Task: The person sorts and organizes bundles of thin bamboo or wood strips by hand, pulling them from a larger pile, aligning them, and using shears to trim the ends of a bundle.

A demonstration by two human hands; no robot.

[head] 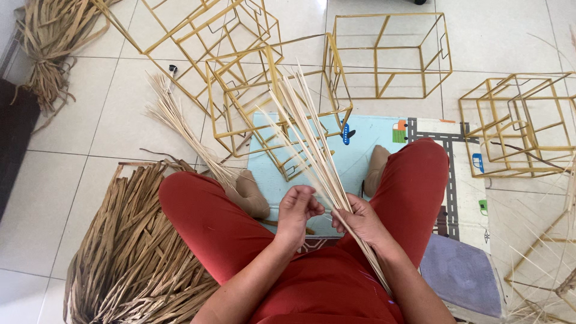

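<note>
I sit on the floor in red trousers. My right hand (359, 219) grips a bundle of thin pale straw strips (309, 137) that fans up and away over my lap; its lower end runs past my right forearm. My left hand (296, 210) is curled beside it, fingertips pinching one strip near the bundle. A yellow wire box frame (273, 108) lies on the floor just beyond the strips.
Several more yellow wire frames (389, 55) lie around, some stacked at the right (521, 125). A heap of brown dried leaf strips (135, 252) is at my left, another bundle (48, 48) at top left. A pale straw bunch (180, 126) and a printed play mat (372, 141) lie below.
</note>
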